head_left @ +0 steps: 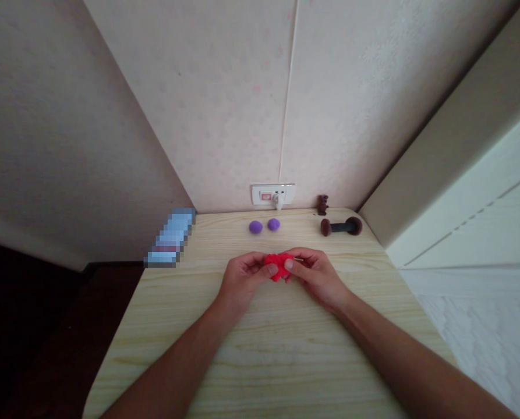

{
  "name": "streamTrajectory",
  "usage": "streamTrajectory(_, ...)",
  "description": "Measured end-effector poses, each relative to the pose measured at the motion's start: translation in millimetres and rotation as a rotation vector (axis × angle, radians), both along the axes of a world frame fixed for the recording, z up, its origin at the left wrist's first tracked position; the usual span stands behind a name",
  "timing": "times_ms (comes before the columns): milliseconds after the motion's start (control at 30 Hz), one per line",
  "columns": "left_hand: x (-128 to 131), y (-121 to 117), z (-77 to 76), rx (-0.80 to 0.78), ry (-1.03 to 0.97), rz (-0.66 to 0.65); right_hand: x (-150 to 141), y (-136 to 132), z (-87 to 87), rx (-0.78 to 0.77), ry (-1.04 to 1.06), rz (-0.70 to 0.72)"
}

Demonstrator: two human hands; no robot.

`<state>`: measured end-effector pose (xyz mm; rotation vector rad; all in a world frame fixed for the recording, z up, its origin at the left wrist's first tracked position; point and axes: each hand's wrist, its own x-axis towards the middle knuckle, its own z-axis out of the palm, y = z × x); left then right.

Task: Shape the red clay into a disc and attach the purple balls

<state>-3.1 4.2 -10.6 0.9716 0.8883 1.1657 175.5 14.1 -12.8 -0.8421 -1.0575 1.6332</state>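
My left hand [243, 278] and my right hand [318, 276] meet over the middle of the table, both closed on a bright red, lumpy, soft-looking piece [278, 266], perhaps modelling clay. Each thumb presses on its near face, while fingers behind it are partly hidden. From my right hand a thin pale stick [300, 259] juts out to the right; how it joins the red piece cannot be made out. Beyond the hands lie two purple balls, the left one [255, 227] slightly larger than the right one [273, 224].
At the table's [268, 361] back right lies a dumbbell-shaped thing [340, 227] with brown ends and a dark bar. Behind it stands a small brown figure [323, 205]. A blurred blue rectangle [172, 237] overlaps the left edge. A plug [278, 201] sits in the wall socket [256, 195].
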Motion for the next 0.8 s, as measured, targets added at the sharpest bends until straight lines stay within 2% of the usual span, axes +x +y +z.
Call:
streamTrajectory(267,0.3,-0.5,2.3,-0.066,-0.138,-0.03,-1.8,-2.9,5.0,-0.112,0.14,0.06)
streamTrajectory(433,5.5,-1.6,3.1,-0.098,-0.207,-0.03,-4.0,-1.5,4.7,-0.122,0.146,0.015)
streamTrajectory(567,5.4,-0.9,1.8,-0.082,-0.117,-0.065,-2.5,0.7,3.1,-0.095,0.109,-0.029)
streamTrajectory(700,3.2,0.4,0.7,-0.04,-0.007,-0.052,-1.5,0.4,4.1,-0.041,0.026,-0.013)
streamTrajectory(800,2.3,1.1,0.3,-0.025,0.019,-0.042,-2.2,-0.6,6.4,-0.087,0.067,0.016)
